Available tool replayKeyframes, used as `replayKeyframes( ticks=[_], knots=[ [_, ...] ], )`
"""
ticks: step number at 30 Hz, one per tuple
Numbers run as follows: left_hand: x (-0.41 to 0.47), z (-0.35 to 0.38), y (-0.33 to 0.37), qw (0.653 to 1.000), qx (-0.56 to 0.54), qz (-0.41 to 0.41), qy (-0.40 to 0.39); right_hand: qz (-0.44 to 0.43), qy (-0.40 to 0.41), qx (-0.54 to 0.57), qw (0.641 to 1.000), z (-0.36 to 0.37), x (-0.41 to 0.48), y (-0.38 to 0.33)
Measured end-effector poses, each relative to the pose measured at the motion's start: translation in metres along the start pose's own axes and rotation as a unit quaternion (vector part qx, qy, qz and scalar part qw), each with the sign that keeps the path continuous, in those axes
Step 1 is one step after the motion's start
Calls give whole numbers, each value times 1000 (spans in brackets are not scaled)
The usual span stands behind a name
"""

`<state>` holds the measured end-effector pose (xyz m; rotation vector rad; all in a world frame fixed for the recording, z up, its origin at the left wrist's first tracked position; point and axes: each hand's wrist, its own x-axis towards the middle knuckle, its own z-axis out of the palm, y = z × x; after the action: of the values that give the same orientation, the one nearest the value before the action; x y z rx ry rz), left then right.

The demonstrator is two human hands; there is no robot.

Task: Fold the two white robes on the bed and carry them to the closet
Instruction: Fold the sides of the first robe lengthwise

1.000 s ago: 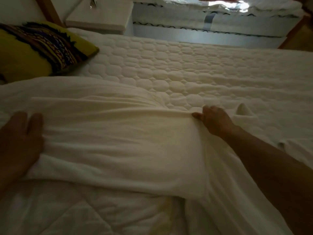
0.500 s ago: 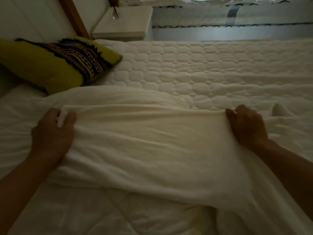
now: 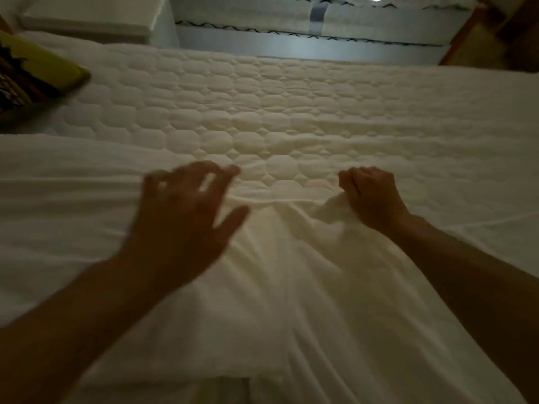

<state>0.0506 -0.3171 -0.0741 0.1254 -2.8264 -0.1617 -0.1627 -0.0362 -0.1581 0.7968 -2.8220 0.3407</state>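
Left hand point(image 3: 186, 217) moved inward, splayed; right hand point(image 3: 369, 196) fisted on robe point(image 3: 291, 272).

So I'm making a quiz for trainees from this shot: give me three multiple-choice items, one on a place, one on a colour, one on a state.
1. Where is the pillow?
A. far left edge
B. centre of the bed
C. under the right hand

2. What is the pillow's main colour?
A. red
B. yellow-green
C. blue

3. How are the two hands?
A. both spread open
B. both fisted on cloth
C. left open, right gripping cloth

Key:
1 A: the pillow lies at the far left edge, on the quilted bed.
2 B: its cover is yellow-green with a dark patterned band.
3 C: the left hand has its fingers spread over the robe, while the right hand is closed on a bunch of it.
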Motion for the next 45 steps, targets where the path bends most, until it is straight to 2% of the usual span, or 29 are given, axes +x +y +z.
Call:
replayKeyframes(
  ticks=[2, 5, 7, 9, 11, 13, 15, 18, 19, 21, 22, 23, 25, 28, 29, 30, 31, 34, 36, 39, 41, 43, 45],
  knots=[
    [14, 36, 65, 994, -11, 59, -92, 27, -50, -25, 998, -11, 9, 26],
    [-6, 97, 61, 981, 29, 38, -188, -21, -172, -72, 982, -18, 10, 46],
    [-29, 127, 40, 980, 49, 23, -189, -107, -225, -125, 960, -19, 8, 52],
    [-37, 139, 35, 980, 41, 22, -195, -168, -245, -166, 940, -18, 13, 56],
    [-33, 142, 39, 983, 8, 23, -183, -171, -303, -190, 918, -24, 36, 58],
    [-32, 145, 37, 988, 3, 39, -150, -110, -334, -149, 924, -36, 67, 61],
    [-29, 144, 35, 989, -16, 39, -145, -52, -320, -95, 941, -43, 94, 65],
    [-28, 151, 35, 990, -24, 41, -130, 25, -321, -76, 944, -30, 103, 63],
    [-28, 154, 35, 991, -26, 44, -127, 63, -293, -37, 953, -22, 98, 65],
    [-28, 157, 33, 991, -30, 44, -124, 141, -171, 97, 970, -10, 79, 78],
    [-27, 158, 31, 991, -32, 40, -122, 185, -122, 177, 959, -8, 69, 87],
    [-27, 159, 31, 992, -32, 37, -119, 236, -106, 265, 929, -6, 59, 94],
    [-28, 161, 32, 991, -32, 37, -121, 320, -176, 421, 830, -6, 37, 102],
    [-26, 161, 32, 992, -30, 40, -120, 342, -268, 561, 705, -11, 21, 112],
    [-26, 161, 31, 992, -27, 41, -117, 337, -286, 595, 670, -14, 21, 118],
    [-27, 161, 31, 992, -25, 41, -114, 328, -314, 606, 654, -17, 25, 123],
    [-27, 161, 32, 993, -24, 42, -110, 310, -349, 588, 660, -20, 30, 128],
    [-27, 162, 33, 994, -23, 44, -99, 213, -451, 447, 743, -28, 49, 129],
    [-26, 162, 33, 994, -20, 47, -92, 174, -488, 346, 782, -39, 62, 124],
    [-26, 161, 34, 995, -15, 51, -87, 130, -524, 180, 822, -57, 85, 111],
    [-26, 161, 33, 995, -13, 50, -86, 48, -505, 18, 862, -62, 108, 89],
    [-26, 161, 32, 995, -10, 47, -85, -9, -400, -92, 912, -59, 128, 67],
    [-26, 163, 33, 995, -13, 44, -84, 56, -321, -49, 944, -53, 140, 64]
  ],
)
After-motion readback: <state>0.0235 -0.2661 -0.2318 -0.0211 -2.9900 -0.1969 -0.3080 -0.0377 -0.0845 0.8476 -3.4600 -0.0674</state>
